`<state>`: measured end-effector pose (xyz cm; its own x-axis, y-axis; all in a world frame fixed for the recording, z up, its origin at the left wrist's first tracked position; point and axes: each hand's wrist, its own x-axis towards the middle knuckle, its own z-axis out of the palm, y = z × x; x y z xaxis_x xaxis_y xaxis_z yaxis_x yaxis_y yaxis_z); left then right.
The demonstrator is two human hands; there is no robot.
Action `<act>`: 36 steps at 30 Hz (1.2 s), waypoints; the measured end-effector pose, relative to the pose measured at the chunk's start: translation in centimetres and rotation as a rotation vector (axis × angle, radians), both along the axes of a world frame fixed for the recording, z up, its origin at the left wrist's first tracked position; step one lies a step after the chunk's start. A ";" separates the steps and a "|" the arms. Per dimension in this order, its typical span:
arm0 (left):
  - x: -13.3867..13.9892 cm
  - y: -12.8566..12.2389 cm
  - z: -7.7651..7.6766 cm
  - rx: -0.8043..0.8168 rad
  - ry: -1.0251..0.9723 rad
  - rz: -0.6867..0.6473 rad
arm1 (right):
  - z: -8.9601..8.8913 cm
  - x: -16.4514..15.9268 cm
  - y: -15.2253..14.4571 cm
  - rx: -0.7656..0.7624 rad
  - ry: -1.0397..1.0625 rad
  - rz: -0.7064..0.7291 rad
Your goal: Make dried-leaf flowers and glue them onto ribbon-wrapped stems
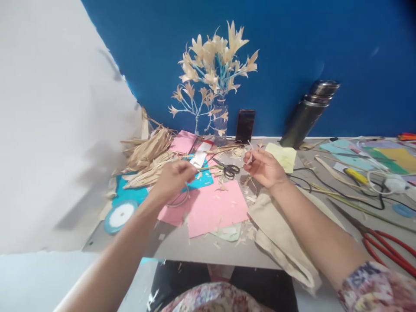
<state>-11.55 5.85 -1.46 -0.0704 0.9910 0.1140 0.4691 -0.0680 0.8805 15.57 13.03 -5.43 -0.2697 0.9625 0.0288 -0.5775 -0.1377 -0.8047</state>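
My left hand [177, 177] is closed in a pinch over the left part of the table. A thin greenish stem [208, 168] runs rightward from its fingertips; how far it reaches is unclear near the scissors. My right hand [264, 167] is raised, thumb and fingers pinched around a small whitish strip [250, 152]. Between the hands lie black-handled scissors [230, 170]. Pink paper sheets [217, 210], scattered with pale scraps, are below them. Beyond, pale husk-like flowers [216, 56] on blue-wrapped stems stand in a clear bottle [220, 123].
Dried husks [149, 151] pile at left, near a ribbon spool [121, 215]. A phone [245, 125] and a dark flask [308, 115] lean against the blue wall. Beige cloth [282, 234] lies under my right forearm. Red-handled shears [380, 242], cables and a yellow-handled tool [356, 176] are at right.
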 end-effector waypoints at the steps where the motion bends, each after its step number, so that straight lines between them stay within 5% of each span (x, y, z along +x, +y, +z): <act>1: 0.8 -0.2 -0.8 -0.015 0.070 -0.075 | 0.0 -0.1 -0.1 0.002 -0.025 0.004; 6: 5.5 -0.2 -4.2 0.037 0.457 -0.156 | 0.0 -0.6 -0.6 0.045 -0.159 0.067; 9: 6.5 0.3 -5.1 0.031 0.515 -0.166 | -0.1 -0.6 -0.7 0.045 -0.206 0.125; 15: 5.2 1.0 -3.8 0.198 0.154 -0.103 | -0.2 -0.1 -0.6 0.086 -0.178 0.275; 20: 4.7 0.8 -2.8 0.099 -0.317 -0.122 | -0.1 -0.1 -1.2 0.219 -0.255 0.386; 26: 4.3 0.7 -3.5 0.254 -0.298 -0.137 | 0.1 -0.5 -2.1 0.305 -0.437 0.514; 29: 4.2 0.5 -3.5 0.183 -0.334 -0.122 | 0.1 -0.6 -2.2 0.301 -0.430 0.526; 32: 4.2 0.3 -3.4 0.054 -0.461 -0.152 | -0.1 -0.7 -2.2 0.321 -0.440 0.464; 36: 4.3 0.2 -3.5 0.092 -0.508 -0.150 | -0.2 -0.9 -2.0 0.419 -0.463 0.282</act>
